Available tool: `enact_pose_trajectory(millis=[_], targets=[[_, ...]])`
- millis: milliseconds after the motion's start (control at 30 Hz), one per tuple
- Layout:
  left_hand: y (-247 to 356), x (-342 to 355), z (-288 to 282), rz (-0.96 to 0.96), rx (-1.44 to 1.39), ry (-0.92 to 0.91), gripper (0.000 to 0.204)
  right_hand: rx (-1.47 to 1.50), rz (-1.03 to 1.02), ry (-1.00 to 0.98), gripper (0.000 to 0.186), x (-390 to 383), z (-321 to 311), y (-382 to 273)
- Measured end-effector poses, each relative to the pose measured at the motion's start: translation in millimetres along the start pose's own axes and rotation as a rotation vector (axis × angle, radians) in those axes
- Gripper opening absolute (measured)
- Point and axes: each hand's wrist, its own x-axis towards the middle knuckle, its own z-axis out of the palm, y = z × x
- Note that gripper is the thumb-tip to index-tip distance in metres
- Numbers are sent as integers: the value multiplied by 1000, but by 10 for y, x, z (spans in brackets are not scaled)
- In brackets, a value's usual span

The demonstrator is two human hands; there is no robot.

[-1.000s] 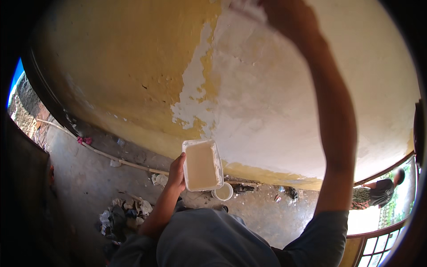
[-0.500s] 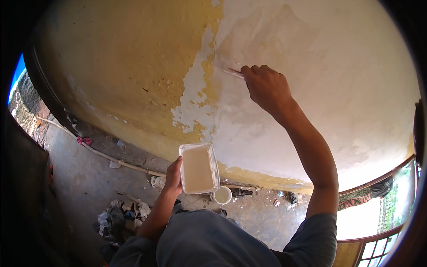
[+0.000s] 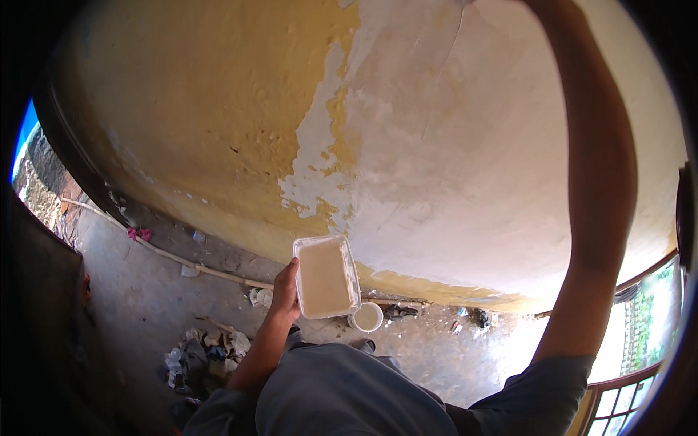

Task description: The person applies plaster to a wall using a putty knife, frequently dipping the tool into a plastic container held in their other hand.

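Observation:
My left hand (image 3: 288,292) grips the left side of a rectangular clear plastic tub (image 3: 354,289), with its thumb at the rim. Smooth beige paste or liquid fills much of the tub, and pale smears coat its right inner wall. My right forearm (image 3: 598,167) stretches up along the wall (image 3: 436,167). The right hand is almost wholly cut off by the top edge, so its fingers and anything in them are hidden. The wall is whitish on the right and yellow on the left, with a ragged, peeling pale strip between and a thin curved line near the top.
A white bucket (image 3: 368,317) stands on the floor below the tub. A long pole (image 3: 171,254) lies along the wall's foot, with a pink cloth (image 3: 139,234) by it. Crumpled rubbish (image 3: 207,356) lies at the lower left. A paned window frame (image 3: 618,403) is at lower right.
My right hand, which held a thin flat-bladed scraper against the wall, has swept up and right, nearly out of view. The left hand and tub have hardly moved.

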Motion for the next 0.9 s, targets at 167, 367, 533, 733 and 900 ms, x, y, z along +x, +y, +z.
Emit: enact_pose_trajectory(millis=[167, 367, 533, 733, 900], targets=[[-9, 87, -9, -7, -11, -41, 52, 239, 2, -189, 19, -315, -141, -242], [-38, 154, -80, -35, -41, -50, 52, 275, -257, -497, 20, -1230, 962, -1093], [73, 84, 28, -7, 49, 8, 51, 151, -63, -182, 18, -340, 553, -605], [18, 137, -75, -8, 59, -4, 51, 244, -93, -211, 21, -253, 133, 30], [-8, 217, -170, -32, -26, -63, 51, 305, -242, -512, 24, -1822, 961, -614]])
